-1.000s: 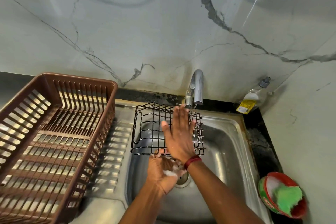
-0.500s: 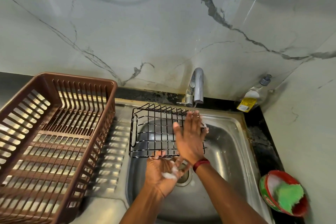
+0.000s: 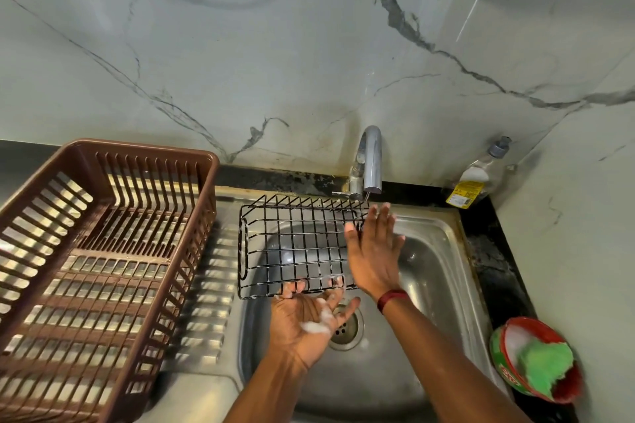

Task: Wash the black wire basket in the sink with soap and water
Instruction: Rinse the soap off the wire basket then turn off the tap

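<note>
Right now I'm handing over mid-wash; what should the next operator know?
Left hand: palm up with suds, fingers hooked on the near edge of the black wire basket, holding it over the sink.
Right hand: open, flat against the basket's right end, under the tap.
Done: basket soaped, foam on its wires.
Left: rinse off the suds.

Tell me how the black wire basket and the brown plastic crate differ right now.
The black wire basket is thin metal grid, held up over the sink by the left hand; the brown plastic crate is slatted plastic and rests on the drainboard, untouched. The basket is clearly smaller than the crate. The basket carries soap suds along its lower edge; the crate shows none. Both are open, see-through and hold nothing.
</note>
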`<action>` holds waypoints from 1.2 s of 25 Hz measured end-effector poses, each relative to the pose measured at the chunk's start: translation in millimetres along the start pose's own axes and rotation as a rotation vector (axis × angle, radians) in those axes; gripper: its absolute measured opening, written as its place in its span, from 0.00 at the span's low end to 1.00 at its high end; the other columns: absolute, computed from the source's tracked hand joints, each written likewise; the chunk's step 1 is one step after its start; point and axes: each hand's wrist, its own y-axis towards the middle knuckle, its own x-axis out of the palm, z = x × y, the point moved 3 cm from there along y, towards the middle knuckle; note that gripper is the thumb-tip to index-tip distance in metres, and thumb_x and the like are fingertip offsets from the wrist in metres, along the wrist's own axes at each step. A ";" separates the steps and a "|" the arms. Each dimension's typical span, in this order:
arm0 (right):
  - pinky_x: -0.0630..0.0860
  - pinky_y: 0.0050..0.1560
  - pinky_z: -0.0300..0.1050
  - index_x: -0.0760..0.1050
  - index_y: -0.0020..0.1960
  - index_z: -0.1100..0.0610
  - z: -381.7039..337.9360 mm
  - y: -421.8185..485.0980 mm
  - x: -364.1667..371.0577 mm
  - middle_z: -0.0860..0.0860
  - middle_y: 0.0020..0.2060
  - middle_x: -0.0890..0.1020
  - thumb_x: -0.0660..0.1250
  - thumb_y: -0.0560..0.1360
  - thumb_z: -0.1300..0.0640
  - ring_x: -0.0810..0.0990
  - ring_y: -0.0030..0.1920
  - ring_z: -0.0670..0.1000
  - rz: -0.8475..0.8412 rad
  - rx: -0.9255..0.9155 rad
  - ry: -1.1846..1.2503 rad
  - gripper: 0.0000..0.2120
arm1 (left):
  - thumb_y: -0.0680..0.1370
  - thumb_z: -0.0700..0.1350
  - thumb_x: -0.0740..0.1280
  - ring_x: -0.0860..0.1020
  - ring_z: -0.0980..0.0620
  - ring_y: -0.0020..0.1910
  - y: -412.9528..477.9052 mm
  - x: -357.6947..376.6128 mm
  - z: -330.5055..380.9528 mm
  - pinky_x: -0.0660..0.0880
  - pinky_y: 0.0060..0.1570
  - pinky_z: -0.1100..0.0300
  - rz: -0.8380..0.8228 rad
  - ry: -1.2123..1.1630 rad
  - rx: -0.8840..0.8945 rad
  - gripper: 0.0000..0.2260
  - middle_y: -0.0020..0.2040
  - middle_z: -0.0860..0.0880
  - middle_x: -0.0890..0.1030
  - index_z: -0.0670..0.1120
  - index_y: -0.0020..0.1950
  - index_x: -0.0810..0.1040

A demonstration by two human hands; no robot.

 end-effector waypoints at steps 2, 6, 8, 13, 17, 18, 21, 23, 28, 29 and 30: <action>0.29 0.71 0.61 0.31 0.76 0.53 -27.7 -21.0 6.5 0.54 0.75 0.31 0.28 0.73 0.32 0.31 0.75 0.54 0.015 -0.187 -0.044 0.38 | 0.80 0.45 0.58 0.79 0.40 0.56 2.3 -1.2 -1.6 0.76 0.62 0.42 -0.019 0.044 -0.012 0.14 0.59 0.34 0.79 0.42 0.42 0.81; 0.29 0.72 0.61 0.27 0.75 0.51 -29.8 -49.5 16.3 0.51 0.75 0.29 0.29 0.76 0.36 0.30 0.75 0.51 -0.004 -0.359 -0.128 0.33 | 0.77 0.48 0.62 0.82 0.38 0.58 -2.0 7.0 2.7 0.76 0.65 0.46 -0.055 0.058 0.005 0.16 0.59 0.35 0.82 0.38 0.53 0.85; 0.34 0.73 0.65 0.27 0.74 0.50 -1.6 -38.9 13.6 0.51 0.74 0.29 0.28 0.73 0.34 0.30 0.75 0.52 -0.038 -0.202 -0.093 0.35 | 0.74 0.45 0.63 0.78 0.39 0.60 -4.3 11.9 3.8 0.69 0.70 0.39 -0.025 0.015 0.028 0.10 0.59 0.34 0.78 0.42 0.46 0.81; 0.29 0.71 0.64 0.27 0.75 0.52 -14.7 -47.9 4.5 0.53 0.74 0.28 0.23 0.70 0.31 0.28 0.74 0.54 -0.068 -0.259 -0.104 0.40 | 0.65 0.43 0.79 0.83 0.42 0.42 -26.7 35.2 0.4 0.80 0.47 0.46 -0.036 -0.013 0.065 0.16 0.45 0.36 0.83 0.51 0.46 0.76; 0.30 0.72 0.62 0.30 0.76 0.52 -22.8 -63.7 11.0 0.50 0.76 0.30 0.28 0.75 0.37 0.30 0.75 0.49 -0.034 -0.451 -0.132 0.34 | 0.71 0.43 0.72 0.83 0.46 0.28 -35.4 46.1 1.8 0.82 0.48 0.57 -0.052 -0.036 0.104 0.09 0.53 0.29 0.82 0.51 0.51 0.82; 0.34 0.73 0.64 0.30 0.76 0.51 -9.4 -56.2 11.5 0.50 0.76 0.31 0.25 0.74 0.36 0.31 0.75 0.50 -0.014 -0.356 -0.100 0.35 | 0.77 0.46 0.66 0.84 0.44 0.32 -29.7 40.9 3.9 0.78 0.58 0.51 -0.012 -0.046 0.100 0.12 0.65 0.28 0.75 0.55 0.60 0.78; 0.40 0.74 0.66 0.31 0.76 0.50 20.8 -43.8 10.6 0.52 0.76 0.33 0.21 0.67 0.30 0.31 0.75 0.52 -0.006 -0.093 -0.030 0.42 | 0.80 0.48 0.63 0.79 0.40 0.52 -13.4 23.2 8.5 0.68 0.67 0.36 0.080 -0.051 0.091 0.24 0.59 0.30 0.76 0.46 0.76 0.69; 0.34 0.74 0.63 0.31 0.76 0.51 5.8 -58.1 12.1 0.51 0.76 0.32 0.24 0.71 0.31 0.30 0.75 0.51 -0.008 -0.247 -0.067 0.39 | 0.72 0.47 0.72 0.80 0.44 0.47 -12.9 21.2 11.0 0.74 0.62 0.49 0.046 0.025 0.094 0.14 0.43 0.34 0.79 0.43 0.55 0.82; 0.35 0.75 0.58 0.40 0.77 0.49 -1.4 -60.7 11.8 0.47 0.77 0.40 0.27 0.74 0.33 0.37 0.77 0.48 0.063 -0.294 0.004 0.36 | 0.81 0.52 0.61 0.80 0.41 0.46 -5.3 14.3 11.9 0.82 0.34 0.51 -0.007 -0.002 -0.007 0.11 0.67 0.39 0.72 0.51 0.56 0.82; 0.36 0.76 0.58 0.40 0.76 0.48 5.3 -49.9 7.4 0.47 0.77 0.41 0.25 0.72 0.31 0.38 0.77 0.48 0.066 -0.172 0.055 0.38 | 0.83 0.51 0.60 0.79 0.40 0.50 -3.8 15.1 12.4 0.81 0.40 0.43 -0.013 -0.014 0.032 0.17 0.68 0.37 0.71 0.52 0.71 0.74; 0.36 0.76 0.58 0.39 0.76 0.48 4.6 -44.1 2.1 0.48 0.77 0.40 0.24 0.71 0.30 0.37 0.77 0.48 0.053 -0.145 0.045 0.39 | 0.83 0.49 0.59 0.79 0.39 0.52 -6.8 19.3 12.7 0.79 0.44 0.38 -0.008 -0.013 0.057 0.23 0.67 0.34 0.73 0.52 0.79 0.64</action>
